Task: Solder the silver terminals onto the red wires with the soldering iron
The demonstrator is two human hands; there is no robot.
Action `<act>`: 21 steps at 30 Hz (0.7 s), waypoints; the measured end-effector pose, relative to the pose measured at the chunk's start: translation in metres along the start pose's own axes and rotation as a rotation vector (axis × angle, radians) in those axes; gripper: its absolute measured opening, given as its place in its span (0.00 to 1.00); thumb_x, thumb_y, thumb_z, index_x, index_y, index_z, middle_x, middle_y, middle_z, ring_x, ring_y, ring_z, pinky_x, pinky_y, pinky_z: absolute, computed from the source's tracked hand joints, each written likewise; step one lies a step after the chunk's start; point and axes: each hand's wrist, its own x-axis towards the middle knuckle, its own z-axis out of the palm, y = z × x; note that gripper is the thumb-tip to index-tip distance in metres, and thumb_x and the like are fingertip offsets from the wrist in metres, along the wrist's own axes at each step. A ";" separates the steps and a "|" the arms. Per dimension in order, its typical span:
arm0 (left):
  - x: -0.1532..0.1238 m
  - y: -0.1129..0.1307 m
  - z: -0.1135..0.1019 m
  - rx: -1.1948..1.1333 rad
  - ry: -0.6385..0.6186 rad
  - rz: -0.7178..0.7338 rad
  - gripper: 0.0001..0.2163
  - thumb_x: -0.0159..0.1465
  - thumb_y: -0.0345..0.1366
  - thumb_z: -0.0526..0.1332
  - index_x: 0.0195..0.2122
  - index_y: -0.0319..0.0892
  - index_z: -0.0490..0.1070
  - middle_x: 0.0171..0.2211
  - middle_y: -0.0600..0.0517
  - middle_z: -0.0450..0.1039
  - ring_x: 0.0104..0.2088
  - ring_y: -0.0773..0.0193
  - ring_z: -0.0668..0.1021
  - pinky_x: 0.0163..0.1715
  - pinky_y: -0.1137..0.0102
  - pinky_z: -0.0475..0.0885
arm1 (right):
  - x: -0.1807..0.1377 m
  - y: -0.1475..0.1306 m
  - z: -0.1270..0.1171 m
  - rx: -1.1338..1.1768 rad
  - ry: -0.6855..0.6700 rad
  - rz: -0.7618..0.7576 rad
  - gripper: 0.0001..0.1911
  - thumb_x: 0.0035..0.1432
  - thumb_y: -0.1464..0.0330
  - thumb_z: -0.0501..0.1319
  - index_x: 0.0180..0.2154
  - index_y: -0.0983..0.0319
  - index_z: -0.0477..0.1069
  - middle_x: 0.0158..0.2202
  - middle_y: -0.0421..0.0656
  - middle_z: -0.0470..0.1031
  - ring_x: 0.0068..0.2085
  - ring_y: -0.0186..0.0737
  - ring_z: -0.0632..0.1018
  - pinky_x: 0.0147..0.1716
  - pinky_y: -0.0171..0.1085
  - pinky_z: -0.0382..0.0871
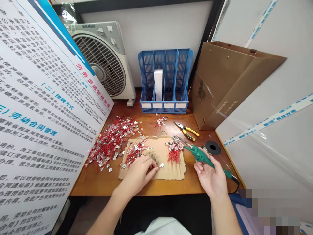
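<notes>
My left hand (141, 169) is closed in a pinch above a cardboard pad (156, 175), with a small silvery metal tab (161, 165) at its fingertips. Whether a wire is attached to that tab is hidden by the fingers. Wrapped in my right hand (211, 174) is a green-handled soldering iron (201, 156), pointing up and left. Its tip reaches a bunch of red wires with metal tabs (174, 151) on the pad's right side; I cannot tell if they touch. Another bunch of red wires (135, 151) lies beside my left hand. Dark specks mark the pad's middle (153, 156).
A large heap of red wires (110, 140) covers the table's left. Behind the pad lie a few wires (160, 120) and yellow-black pliers (187, 130). A solder spool (212, 148) sits at right. Further back stand a fan (102, 62), blue file rack (165, 78) and brown paper bag (220, 85).
</notes>
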 end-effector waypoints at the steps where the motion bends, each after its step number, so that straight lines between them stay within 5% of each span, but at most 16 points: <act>1: -0.001 0.001 -0.002 -0.005 0.005 -0.007 0.09 0.77 0.40 0.63 0.39 0.47 0.80 0.40 0.47 0.85 0.44 0.50 0.84 0.47 0.60 0.76 | 0.000 0.000 0.000 -0.005 0.000 0.002 0.24 0.49 0.55 0.82 0.47 0.57 0.91 0.31 0.41 0.76 0.30 0.36 0.67 0.26 0.33 0.66; 14: -0.005 0.005 -0.007 -0.040 0.032 -0.176 0.05 0.72 0.37 0.66 0.38 0.49 0.82 0.34 0.52 0.86 0.30 0.56 0.84 0.32 0.68 0.69 | 0.001 0.001 -0.002 0.033 0.020 0.027 0.22 0.50 0.57 0.82 0.45 0.59 0.89 0.30 0.40 0.75 0.30 0.37 0.66 0.25 0.35 0.65; 21: -0.012 0.003 -0.004 -0.136 0.072 -0.201 0.05 0.72 0.36 0.65 0.40 0.47 0.81 0.36 0.51 0.87 0.33 0.56 0.85 0.35 0.66 0.73 | 0.001 -0.001 -0.002 -0.024 0.023 -0.002 0.25 0.48 0.55 0.82 0.46 0.59 0.89 0.32 0.42 0.77 0.30 0.37 0.66 0.25 0.35 0.64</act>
